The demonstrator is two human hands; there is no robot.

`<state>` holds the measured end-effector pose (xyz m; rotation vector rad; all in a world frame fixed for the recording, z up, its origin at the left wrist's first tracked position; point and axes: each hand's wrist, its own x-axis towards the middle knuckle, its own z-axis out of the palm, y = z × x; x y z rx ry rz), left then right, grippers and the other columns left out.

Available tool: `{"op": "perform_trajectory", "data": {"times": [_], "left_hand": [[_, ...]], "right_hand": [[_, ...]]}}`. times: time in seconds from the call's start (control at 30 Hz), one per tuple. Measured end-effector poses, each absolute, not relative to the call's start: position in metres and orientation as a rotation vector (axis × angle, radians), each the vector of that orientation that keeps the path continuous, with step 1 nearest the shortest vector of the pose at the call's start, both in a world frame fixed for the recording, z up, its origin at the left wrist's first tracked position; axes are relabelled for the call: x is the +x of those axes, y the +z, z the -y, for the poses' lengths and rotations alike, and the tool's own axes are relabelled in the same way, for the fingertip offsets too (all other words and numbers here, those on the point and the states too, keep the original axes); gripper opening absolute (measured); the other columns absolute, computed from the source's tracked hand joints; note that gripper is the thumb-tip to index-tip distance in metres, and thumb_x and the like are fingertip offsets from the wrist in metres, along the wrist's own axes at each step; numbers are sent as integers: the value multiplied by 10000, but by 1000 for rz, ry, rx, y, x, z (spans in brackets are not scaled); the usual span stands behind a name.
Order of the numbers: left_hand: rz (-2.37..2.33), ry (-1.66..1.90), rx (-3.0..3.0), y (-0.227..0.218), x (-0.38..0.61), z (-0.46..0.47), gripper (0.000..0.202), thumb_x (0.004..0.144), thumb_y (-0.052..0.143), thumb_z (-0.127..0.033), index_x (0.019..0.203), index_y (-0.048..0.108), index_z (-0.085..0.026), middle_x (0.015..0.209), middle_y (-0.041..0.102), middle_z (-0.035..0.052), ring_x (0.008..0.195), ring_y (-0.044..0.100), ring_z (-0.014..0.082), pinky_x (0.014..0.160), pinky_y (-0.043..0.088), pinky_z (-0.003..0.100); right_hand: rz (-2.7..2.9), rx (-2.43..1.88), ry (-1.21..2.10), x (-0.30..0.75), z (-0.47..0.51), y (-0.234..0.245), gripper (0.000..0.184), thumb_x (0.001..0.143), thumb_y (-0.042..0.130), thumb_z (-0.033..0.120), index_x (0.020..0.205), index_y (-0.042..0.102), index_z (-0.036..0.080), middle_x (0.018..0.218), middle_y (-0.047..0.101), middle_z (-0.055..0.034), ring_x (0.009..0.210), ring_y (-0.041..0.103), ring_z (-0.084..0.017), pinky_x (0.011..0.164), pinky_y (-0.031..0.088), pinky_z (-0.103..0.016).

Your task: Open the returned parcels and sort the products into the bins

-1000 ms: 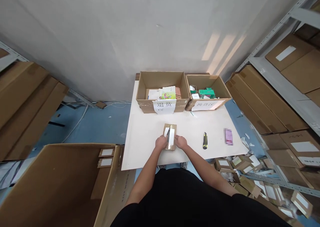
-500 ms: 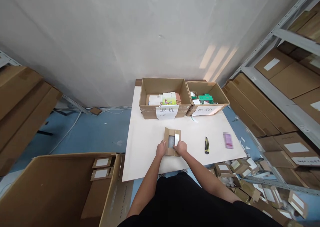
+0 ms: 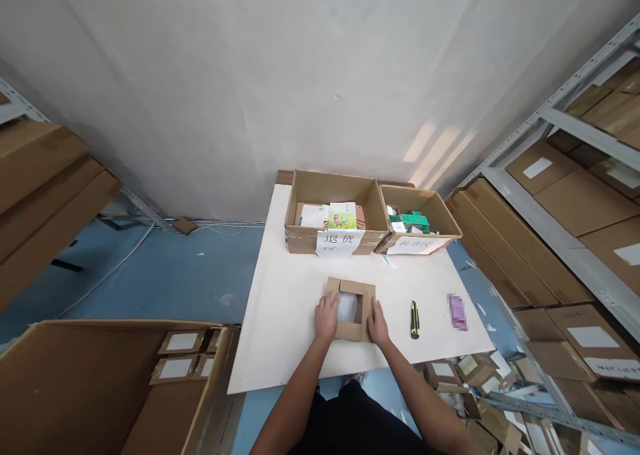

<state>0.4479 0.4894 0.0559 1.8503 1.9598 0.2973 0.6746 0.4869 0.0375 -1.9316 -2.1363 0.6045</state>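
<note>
A small cardboard box (image 3: pixel 349 331) lies on the white table (image 3: pixel 280 335) with its flaps folded outward around the opening. Whitish, clear-looking wrapping (image 3: pixel 347 306) shows inside it; what it covers I cannot make out. My left hand (image 3: pixel 327 317) is closed on the box's left side, fingers over the flap. On the opposite side my right hand (image 3: pixel 379 321) grips the right flap along its outer edge. To the right of that hand lies a black and yellow utility knife (image 3: pixel 415 319). Farther right is a blurred purple-pink item (image 3: pixel 457 311).
Two open cartons with handwritten paper signs stand at the table's back: the left carton (image 3: pixel 300 243) holds booklets or packs, the right carton (image 3: pixel 445 225) green boxes. A huge open carton (image 3: pixel 100 388) is at lower left. Shelving (image 3: pixel 515 181) and heaped small boxes (image 3: pixel 480 375) flank the right.
The box's flaps have spread wider, and its right flap with the white label is folded outward. My right hand has shifted to the box's outer right edge. The view has tilted up slightly.
</note>
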Motion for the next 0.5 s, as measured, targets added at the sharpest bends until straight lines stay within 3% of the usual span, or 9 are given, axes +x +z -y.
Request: {"op": "perform_trajectory", "data": {"times": [0.1, 0.17, 0.23, 0.37, 0.43, 0.5], "left_hand": [[-1866, 66, 1940, 64, 461, -494, 412, 1010, 458, -135, 1333, 698, -220, 1492, 572, 161, 1392, 529, 313, 1048, 532, 423], [-1844, -10, 1879, 71, 462, -498, 367, 1019, 501, -205, 1334, 689, -196, 1490, 557, 182, 1376, 549, 316, 1033, 540, 403], [-1772, -40, 1799, 76, 457, -504, 431, 997, 595, -311, 1416, 624, -216, 1509, 544, 175, 1347, 586, 310, 1043, 533, 396], [-1616, -106, 1706, 79, 439, -515, 743, 858, 760, -523, 1518, 527, -272, 1655, 423, 153, 1394, 573, 328, 1121, 479, 400], [-1518, -167, 1697, 77, 431, -517, 1028, 695, 865, -614, 1578, 458, -281, 1740, 268, 147, 1519, 428, 357, 1183, 427, 400], [-1400, -255, 1689, 74, 427, -515, 1339, 502, 943, -648, 1641, 353, -263, 1778, 29, 153, 1618, 174, 379, 1250, 344, 424]], "right_hand": [[2432, -1838, 524, 666, -491, 46, 654, 838, 491, 88, 1456, 639, 238, 1699, 375, -88, 1633, 141, -308, 1255, 255, -548], [2648, -1779, 620, 658, -497, 56, 584, 843, 473, 49, 1334, 727, 239, 1657, 449, -87, 1635, 120, -307, 1249, 218, -586], [2746, -1800, 686, 650, -503, 65, 592, 850, 464, 32, 1346, 715, 236, 1620, 502, -96, 1628, 153, -297, 1237, 212, -601], [2703, -1893, 623, 647, -511, 72, 777, 844, 457, 15, 1584, 485, 250, 1746, 260, -83, 1621, 175, -279, 1219, 277, -548], [2653, -1920, 591, 649, -516, 75, 834, 848, 439, 13, 1641, 390, 267, 1772, 162, -59, 1624, 161, -286, 1208, 315, -526], [2622, -1926, 562, 651, -525, 79, 867, 845, 432, 16, 1667, 330, 271, 1779, 122, -43, 1631, 118, -298, 1214, 315, -538]]}}
